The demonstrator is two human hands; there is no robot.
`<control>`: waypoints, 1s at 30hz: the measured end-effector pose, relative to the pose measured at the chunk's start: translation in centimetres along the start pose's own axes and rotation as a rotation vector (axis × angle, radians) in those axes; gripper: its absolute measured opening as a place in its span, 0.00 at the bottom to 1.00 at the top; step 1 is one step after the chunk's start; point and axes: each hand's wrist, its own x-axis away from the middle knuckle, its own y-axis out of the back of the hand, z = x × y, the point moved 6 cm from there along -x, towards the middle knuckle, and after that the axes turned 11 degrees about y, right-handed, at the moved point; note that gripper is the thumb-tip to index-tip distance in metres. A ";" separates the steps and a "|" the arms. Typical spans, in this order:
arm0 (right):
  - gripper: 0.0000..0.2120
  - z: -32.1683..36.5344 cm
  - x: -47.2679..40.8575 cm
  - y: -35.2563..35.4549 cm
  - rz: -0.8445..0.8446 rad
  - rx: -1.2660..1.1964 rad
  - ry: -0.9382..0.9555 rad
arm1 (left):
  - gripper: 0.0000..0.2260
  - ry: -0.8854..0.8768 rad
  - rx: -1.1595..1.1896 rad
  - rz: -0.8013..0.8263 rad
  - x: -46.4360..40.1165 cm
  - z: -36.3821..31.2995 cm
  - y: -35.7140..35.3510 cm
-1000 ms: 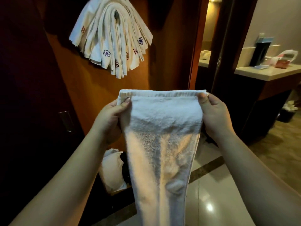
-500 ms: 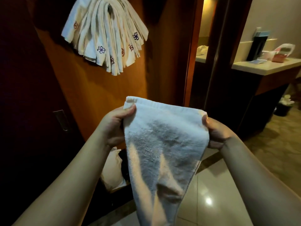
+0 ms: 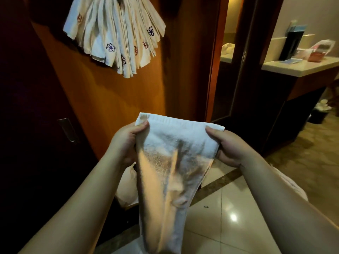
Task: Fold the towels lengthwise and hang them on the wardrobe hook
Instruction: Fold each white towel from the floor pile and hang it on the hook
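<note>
While both hands pinch top hem, towel (image 3: pixel 170 162) hangs at chest level, well below hung bundle (image 3: pixel 113 32) on wardrobe panel (image 3: pixel 113 92). Left hand (image 3: pixel 126 142) pinches left corner, right hand (image 3: pixel 229 147) pinches right corner. Versus a second ago: hem lower, tilted, left corner up; hands slightly closer, cloth creasing down middle. Judgement: lengthwise fold starting, corners not yet met; hanging not begun. Hook itself hidden by bundle. Bench (image 3: pixel 300 67) far right, irrelevant.
</note>
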 end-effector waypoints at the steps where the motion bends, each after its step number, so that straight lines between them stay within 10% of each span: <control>1: 0.18 -0.4 0.0 -0.2 -0.059 0.035 0.009 | 0.10 -0.025 0.047 -0.048 0.1 0.5 0.0; 9: 0.12 -0.9 3.5 -3.8 -0.418 0.612 0.250 | 0.10 -0.255 0.072 -0.393 4.4 5.6 -2.0; 16: 0.15 -1.1 5.0 -7.9 -0.221 0.722 0.341 | 0.11 -0.356 -0.109 -0.350 6.8 6.3 -5.5; 24: 0.10 -0.5 4.3 -5.4 -0.296 0.618 0.308 | 0.12 -0.321 -0.002 -0.280 5.5 5.7 -4.3; 30: 0.14 2.7 3.6 -3.4 -0.046 0.212 0.318 | 0.08 -0.312 0.156 -0.059 4.0 1.8 -1.1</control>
